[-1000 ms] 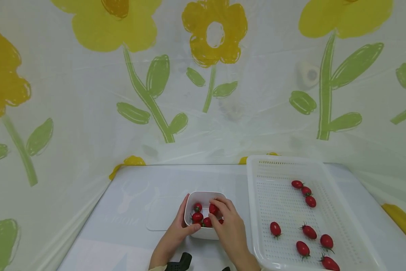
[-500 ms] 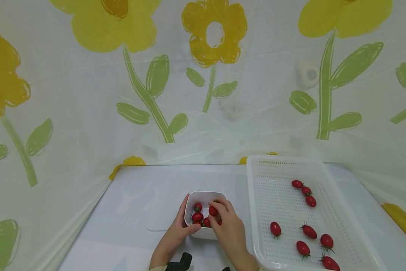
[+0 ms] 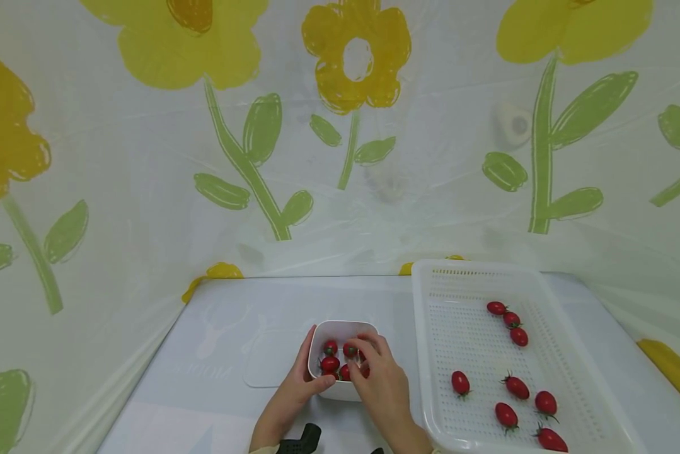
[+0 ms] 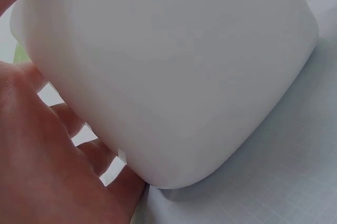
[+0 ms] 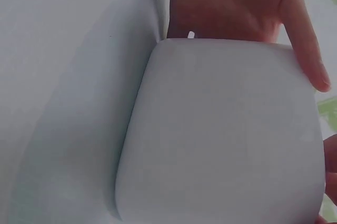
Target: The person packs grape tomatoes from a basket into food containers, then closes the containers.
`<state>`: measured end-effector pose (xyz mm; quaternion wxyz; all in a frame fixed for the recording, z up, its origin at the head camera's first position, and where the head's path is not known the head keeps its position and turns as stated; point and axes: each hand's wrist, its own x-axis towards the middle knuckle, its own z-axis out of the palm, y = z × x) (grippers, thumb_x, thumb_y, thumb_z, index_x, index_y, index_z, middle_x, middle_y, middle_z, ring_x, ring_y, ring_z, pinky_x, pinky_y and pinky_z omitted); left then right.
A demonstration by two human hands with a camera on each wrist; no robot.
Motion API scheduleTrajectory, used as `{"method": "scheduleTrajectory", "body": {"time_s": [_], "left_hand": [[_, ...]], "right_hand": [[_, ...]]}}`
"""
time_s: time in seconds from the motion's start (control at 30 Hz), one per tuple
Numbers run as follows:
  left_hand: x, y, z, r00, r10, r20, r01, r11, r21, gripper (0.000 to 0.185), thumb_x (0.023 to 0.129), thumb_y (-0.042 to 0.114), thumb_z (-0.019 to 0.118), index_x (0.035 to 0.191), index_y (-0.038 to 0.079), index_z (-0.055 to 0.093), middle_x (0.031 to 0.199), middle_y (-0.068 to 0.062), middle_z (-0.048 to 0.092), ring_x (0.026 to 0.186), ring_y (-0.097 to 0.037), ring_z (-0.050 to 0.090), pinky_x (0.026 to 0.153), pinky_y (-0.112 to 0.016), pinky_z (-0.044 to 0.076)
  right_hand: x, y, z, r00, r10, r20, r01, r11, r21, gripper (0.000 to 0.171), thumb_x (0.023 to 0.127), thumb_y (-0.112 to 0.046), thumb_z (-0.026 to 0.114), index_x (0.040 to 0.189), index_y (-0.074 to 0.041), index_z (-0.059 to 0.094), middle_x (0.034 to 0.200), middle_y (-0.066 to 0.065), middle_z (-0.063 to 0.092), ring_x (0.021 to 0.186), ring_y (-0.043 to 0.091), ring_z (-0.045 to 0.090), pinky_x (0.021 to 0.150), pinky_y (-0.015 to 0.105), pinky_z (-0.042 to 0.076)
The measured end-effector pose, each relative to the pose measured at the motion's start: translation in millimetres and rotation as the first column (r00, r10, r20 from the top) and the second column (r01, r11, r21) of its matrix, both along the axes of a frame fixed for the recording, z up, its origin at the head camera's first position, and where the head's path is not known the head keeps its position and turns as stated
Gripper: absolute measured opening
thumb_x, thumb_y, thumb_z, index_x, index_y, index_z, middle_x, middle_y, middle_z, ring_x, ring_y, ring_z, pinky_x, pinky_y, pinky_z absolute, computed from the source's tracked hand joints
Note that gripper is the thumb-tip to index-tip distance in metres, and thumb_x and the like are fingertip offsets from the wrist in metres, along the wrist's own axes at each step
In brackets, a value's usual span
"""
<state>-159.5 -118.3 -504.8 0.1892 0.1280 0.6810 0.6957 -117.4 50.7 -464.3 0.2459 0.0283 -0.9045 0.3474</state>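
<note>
A small white square container [image 3: 341,391] tilts toward me on the table. My left hand [image 3: 295,381] grips its left side, thumb over the near rim and fingers along the outer wall [image 4: 58,145]. Inside lie several red cherry tomatoes [image 3: 330,364] with green stems. My right hand [image 3: 386,378] reaches over the right rim with bent fingers. A cherry tomato [image 3: 350,350] is right at its index fingertip; I cannot tell whether it is still pinched. In the right wrist view the container's wall [image 5: 221,129] hides most of the right fingers [image 5: 331,171].
A large white perforated basket [image 3: 425,353] stands to the right with several cherry tomatoes [image 3: 516,387] scattered in it. The white table [image 3: 215,378] meets a hanging flower-printed sheet [image 3: 147,189] behind. Black wrist straps [image 3: 301,440] show at the bottom.
The cherry tomato at my right fingertips has shifted slightly left and turned so its green stem shows. Those fingers have moved a little; my left hand keeps its grip on the container.
</note>
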Motion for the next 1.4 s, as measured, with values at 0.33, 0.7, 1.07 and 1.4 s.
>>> {"method": "scheduleTrajectory", "body": {"time_s": [0.33, 0.7, 1.07, 1.4], "left_hand": [[0.8, 0.0, 1.2, 1.000, 0.000, -0.013, 0.000, 1.000, -0.008, 0.080, 0.084, 0.022, 0.060, 0.140, 0.039, 0.007, 0.144, 0.003, 0.013, 0.129, -0.026, 0.018, 0.099, -0.049, 0.028], [1.7, -0.2, 2.0, 1.000, 0.001, -0.017, -0.001, 1.000, 0.000, 0.079, 0.083, 0.020, 0.060, 0.140, 0.040, 0.008, 0.142, 0.005, 0.017, 0.128, -0.023, 0.021, 0.099, -0.047, 0.029], [2.7, 2.1, 3.8, 1.000, 0.008, -0.012, -0.008, 1.000, 0.001, 0.082, 0.083, 0.020, 0.061, 0.141, 0.037, 0.006, 0.144, 0.006, 0.014, 0.131, -0.022, 0.014, 0.101, -0.049, 0.024], [2.3, 0.8, 2.7, 1.000, 0.014, -0.018, -0.014, 1.000, -0.006, 0.081, 0.082, 0.020, 0.061, 0.139, 0.042, 0.009, 0.144, 0.009, 0.013, 0.131, -0.019, 0.012, 0.102, -0.049, 0.020]], "right_hand": [[9.6, -2.7, 16.0, 0.999, 0.033, -0.027, -0.035, 0.996, -0.077, 0.024, 0.079, -0.018, 0.067, 0.101, -0.024, 0.063, 0.106, -0.016, 0.049, 0.060, -0.001, 0.044, 0.050, 0.013, 0.041], [28.2, 3.8, 56.0, 0.948, 0.245, -0.205, -0.286, 0.937, -0.200, 0.022, 0.084, -0.013, 0.061, 0.105, -0.021, 0.061, 0.106, -0.010, 0.052, 0.068, 0.001, 0.052, 0.048, 0.016, 0.043], [41.7, 32.6, 86.4, 0.957, 0.258, -0.132, -0.286, 0.914, -0.287, 0.031, 0.084, -0.011, 0.062, 0.110, -0.028, 0.058, 0.105, -0.016, 0.054, 0.075, 0.005, 0.057, 0.052, 0.022, 0.047], [47.6, 61.5, 100.5, 0.916, 0.371, -0.156, -0.400, 0.881, -0.254, 0.032, 0.085, -0.002, 0.057, 0.113, -0.017, 0.057, 0.105, -0.003, 0.056, 0.074, 0.006, 0.058, 0.049, 0.021, 0.045]]}}
